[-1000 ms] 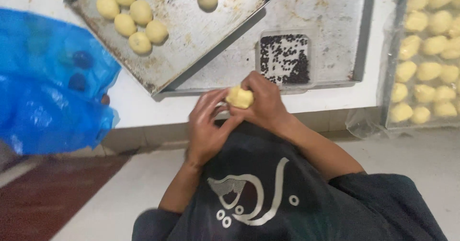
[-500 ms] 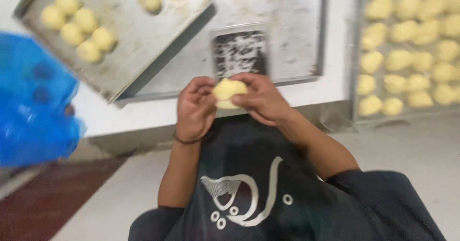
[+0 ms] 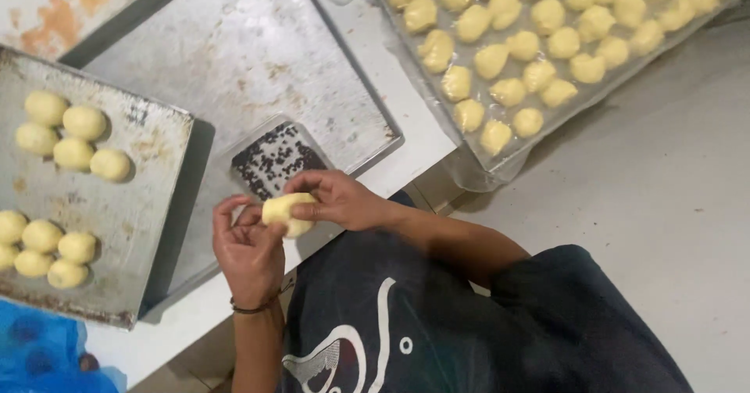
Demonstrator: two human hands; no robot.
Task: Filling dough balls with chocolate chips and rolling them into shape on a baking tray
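A pale yellow dough piece (image 3: 286, 212) sits between both hands, just in front of my chest. My left hand (image 3: 248, 254) cups it from below with the fingers curled up. My right hand (image 3: 337, 199) closes over its top and right side. Right behind the hands stands a small clear tub of dark chocolate sprinkles (image 3: 276, 158) on a large metal tray (image 3: 234, 57). A smaller metal tray (image 3: 133, 205) at the left carries several shaped dough balls (image 3: 74, 135).
A plastic-lined tray (image 3: 476, 170) at the upper right holds several rows of dough pieces. Something blue and plastic (image 3: 39, 358) lies at the lower left corner. The white table edge (image 3: 195, 311) runs diagonally below the trays. Grey floor lies to the right.
The view has swung and tilted, so the trays now sit rotated. The blue plastic has slid to the lower left corner. Both hands stay on the dough piece, turning it.
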